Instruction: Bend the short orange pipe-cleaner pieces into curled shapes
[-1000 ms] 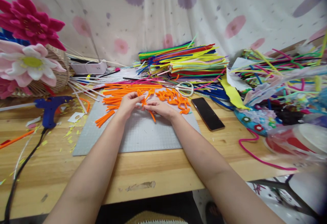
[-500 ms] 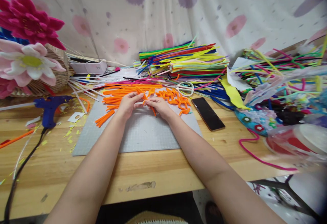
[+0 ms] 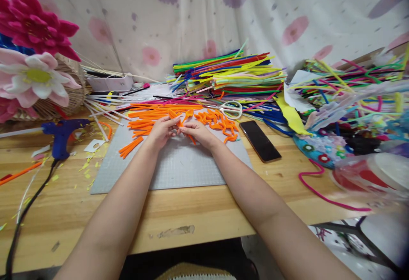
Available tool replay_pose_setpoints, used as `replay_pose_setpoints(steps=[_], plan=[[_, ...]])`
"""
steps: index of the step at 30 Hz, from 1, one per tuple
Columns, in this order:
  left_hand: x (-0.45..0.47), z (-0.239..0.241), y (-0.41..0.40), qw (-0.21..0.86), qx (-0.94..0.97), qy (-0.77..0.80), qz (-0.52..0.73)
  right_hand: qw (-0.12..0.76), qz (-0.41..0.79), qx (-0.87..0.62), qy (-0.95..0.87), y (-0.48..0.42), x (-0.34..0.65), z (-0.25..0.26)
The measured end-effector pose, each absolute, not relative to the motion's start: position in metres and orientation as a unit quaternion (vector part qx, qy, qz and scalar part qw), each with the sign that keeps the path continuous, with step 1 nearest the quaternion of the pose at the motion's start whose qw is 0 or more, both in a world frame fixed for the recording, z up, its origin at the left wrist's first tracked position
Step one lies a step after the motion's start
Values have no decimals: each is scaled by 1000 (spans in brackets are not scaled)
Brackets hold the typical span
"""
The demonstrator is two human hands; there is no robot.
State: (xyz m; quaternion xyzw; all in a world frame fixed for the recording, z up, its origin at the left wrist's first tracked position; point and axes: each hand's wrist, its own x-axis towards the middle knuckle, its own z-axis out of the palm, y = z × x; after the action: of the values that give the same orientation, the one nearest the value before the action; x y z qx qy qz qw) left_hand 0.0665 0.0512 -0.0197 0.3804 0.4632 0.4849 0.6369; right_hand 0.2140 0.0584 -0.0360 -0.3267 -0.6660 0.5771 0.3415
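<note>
Both my hands meet over the grey cutting mat (image 3: 188, 173), pinching one bent orange pipe cleaner (image 3: 175, 115) between them. My left hand (image 3: 162, 132) grips it from the left, with a looped end rising above the fingertips. Thumb and fingers of my right hand (image 3: 198, 132) close on it from the other side, and a short tail sticks out below. Straight orange pipe cleaners (image 3: 140, 125) lie in a bunch beyond my left hand. To the right of my right hand is a heap of bent orange pieces (image 3: 220, 123).
White-handled scissors (image 3: 231, 110) lie behind the bent pieces, with a phone (image 3: 260, 141) right of the mat. A blue glue gun (image 3: 62, 135) with a black cord is on the left. Bundles of coloured pipe cleaners (image 3: 230, 73) are stacked at the back; a plastic tub (image 3: 373, 175) stands far right.
The looped end of the orange pipe cleaner above my left fingertips looks more opened out, and the fingers have shifted slightly. Both hands keep their place and their hold.
</note>
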Motion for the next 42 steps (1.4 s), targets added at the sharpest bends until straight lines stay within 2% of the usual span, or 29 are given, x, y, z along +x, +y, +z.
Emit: replay_pose_setpoints(steps=[6,13,16,21,24,31,36,42], plan=[[65,-24,53,575,398,509,503,312,590,-330,-668,62,215,-43],[70,-26,54,583,404,488,509,333,566,-341,-673,59,214,-39],[72,-24,53,623,375,468,502,366,547,-330,-677,59,211,-38],[72,-14,50,767,199,440,422,405,527,-312,-679,56,205,-36],[73,-9,49,793,131,436,405,413,514,-316,-682,54,204,-36],[74,-14,52,727,174,439,499,363,555,-284,-692,60,208,-39],[72,-17,53,671,225,454,541,377,551,-361,-651,60,209,-41],[72,-15,51,717,235,455,473,397,529,-334,-671,60,206,-43]])
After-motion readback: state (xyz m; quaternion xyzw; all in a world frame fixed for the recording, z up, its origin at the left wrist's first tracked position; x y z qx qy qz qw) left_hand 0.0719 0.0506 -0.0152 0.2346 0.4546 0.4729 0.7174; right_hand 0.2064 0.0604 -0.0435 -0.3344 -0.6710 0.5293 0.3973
